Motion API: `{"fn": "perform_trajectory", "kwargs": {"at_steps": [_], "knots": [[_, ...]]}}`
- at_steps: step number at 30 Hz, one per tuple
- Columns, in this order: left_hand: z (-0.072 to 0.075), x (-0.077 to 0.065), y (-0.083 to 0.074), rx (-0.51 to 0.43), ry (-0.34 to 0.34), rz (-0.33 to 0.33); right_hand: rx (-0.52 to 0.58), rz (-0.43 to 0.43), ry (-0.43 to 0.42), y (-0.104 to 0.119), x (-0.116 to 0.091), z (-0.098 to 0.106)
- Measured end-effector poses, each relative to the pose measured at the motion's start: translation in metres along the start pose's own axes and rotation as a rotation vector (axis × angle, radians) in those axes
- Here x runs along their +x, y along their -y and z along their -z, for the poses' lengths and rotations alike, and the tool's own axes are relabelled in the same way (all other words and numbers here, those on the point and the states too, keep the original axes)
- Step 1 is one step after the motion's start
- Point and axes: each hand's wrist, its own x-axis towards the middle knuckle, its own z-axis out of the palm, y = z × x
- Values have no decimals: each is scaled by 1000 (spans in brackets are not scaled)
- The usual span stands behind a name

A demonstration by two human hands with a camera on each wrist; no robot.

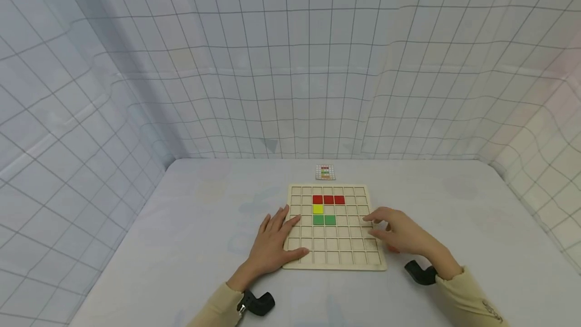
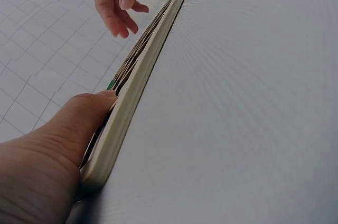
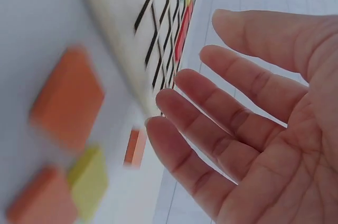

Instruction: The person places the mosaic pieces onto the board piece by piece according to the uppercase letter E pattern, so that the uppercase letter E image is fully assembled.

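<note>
A pale wooden grid board (image 1: 327, 244) lies on the table. Set in its upper squares are three red tiles (image 1: 329, 200) in a row, one yellow tile (image 1: 317, 209) below the left one, and two green tiles (image 1: 330, 220) under that. My left hand (image 1: 269, 246) rests spread over the board's left edge, thumb on the lower squares. Over the right edge hovers my right hand (image 1: 401, 232), its fingers loosely bent and apart, holding nothing. Loose beside the board in the right wrist view are orange tiles (image 3: 71, 97) and a yellow tile (image 3: 88, 182).
Behind the board lies a small card (image 1: 325, 172) printed with a grid and coloured squares. The white table (image 1: 218, 206) is bounded at the back and sides by hanging checked cloth (image 1: 299, 79).
</note>
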Motion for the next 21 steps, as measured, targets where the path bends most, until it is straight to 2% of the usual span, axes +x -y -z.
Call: {"fn": "perform_trajectory", "kwargs": {"at_steps": [6,9,15,21], "knots": [[0,1,1,-2,-4,-2,-55,-93,-79,-26,-19,23],[0,0,1,1,-3,4,-89,-130,-92,-37,-26,31],[0,-1,0,0,-2,6,-100,-183,-65,-50,-36,40],[0,-1,-1,9,-1,0,-37,-223,-8,-60,-44,45]]}}
